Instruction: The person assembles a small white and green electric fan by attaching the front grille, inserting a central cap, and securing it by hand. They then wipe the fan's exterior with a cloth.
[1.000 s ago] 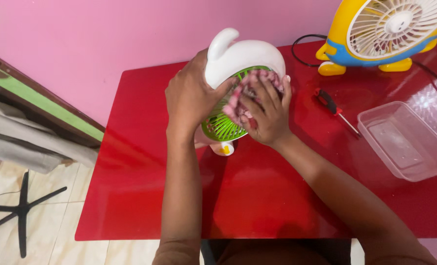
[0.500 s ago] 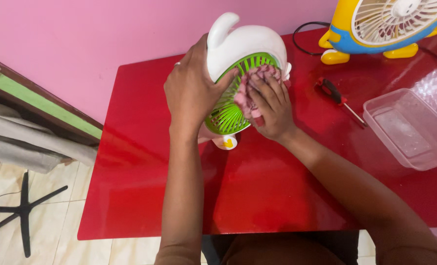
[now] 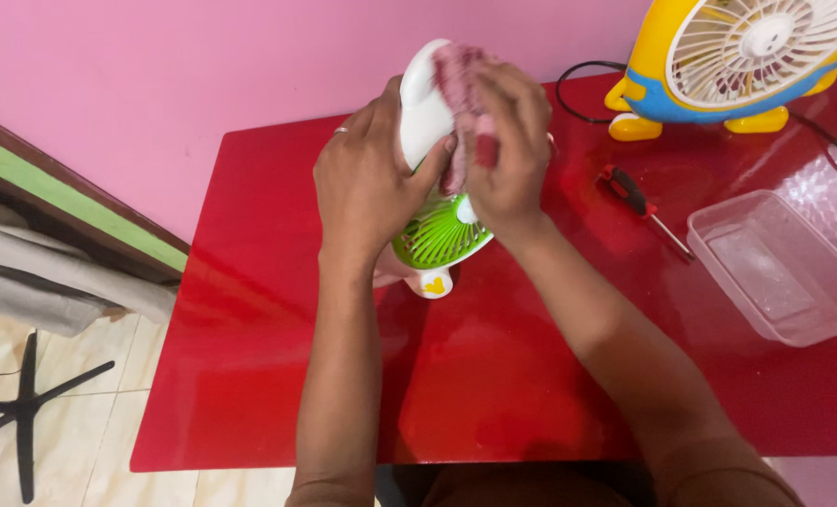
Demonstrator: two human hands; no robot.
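A person's two bare hands work on a small white fan with a green grille, standing near the far edge of a glossy red desk.

The left hand wraps the fan's left side, fingers curled closed on the white shell to steady it. The right hand presses a bunched pink cloth against the top of the shell, fingers closed on the cloth.

To wipe well, the left grip should stay firm so the light fan does not tip, and the cloth should follow the curved shell.

At 3 o'clock from the fan lie a red-handled screwdriver and a clear plastic tray; at 2 o'clock stands a yellow and blue fan with a black cord. The desk is open toward 6 o'clock; its left edge lies at 9 o'clock, with floor below.
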